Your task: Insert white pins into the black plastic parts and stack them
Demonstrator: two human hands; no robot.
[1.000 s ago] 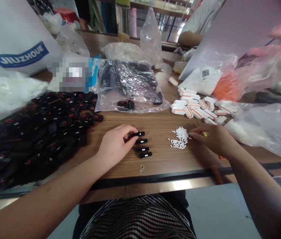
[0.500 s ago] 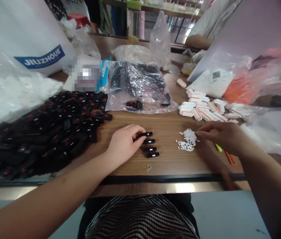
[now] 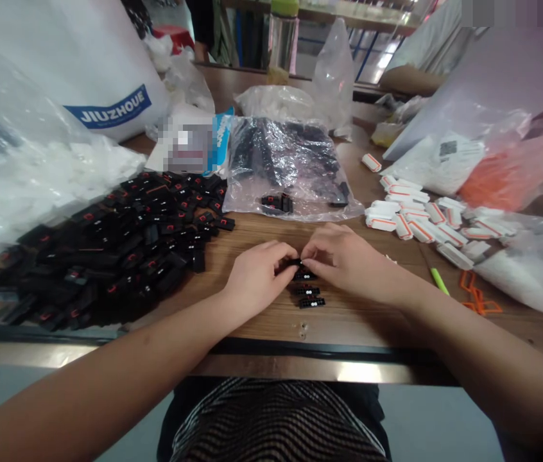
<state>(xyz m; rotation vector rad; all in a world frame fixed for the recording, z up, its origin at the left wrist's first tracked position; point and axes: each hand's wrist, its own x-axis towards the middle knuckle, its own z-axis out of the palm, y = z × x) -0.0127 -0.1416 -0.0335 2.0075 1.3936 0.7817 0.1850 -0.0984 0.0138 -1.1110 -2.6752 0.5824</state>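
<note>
My left hand pinches a black connector housing at the top of a short column on the wooden table. My right hand meets it there, thumb and forefinger pressed together at the housing's right end; whatever lies between those fingertips is too small to make out. Just below, more black connector housings lie in a row toward me, with small white plugs showing in their faces. My right hand and forearm hide most of the pile of tiny white plugs.
A large heap of black connector housings spreads on the left. Behind stands a clear bag of black parts. White pieces with orange strips, a yellow-green stick and orange frames lie right. The table edge runs in front.
My right hand has moved left from the white plug pile to the black housing at my left fingertips. My left hand keeps its pinch. The whole view has shifted slightly.
</note>
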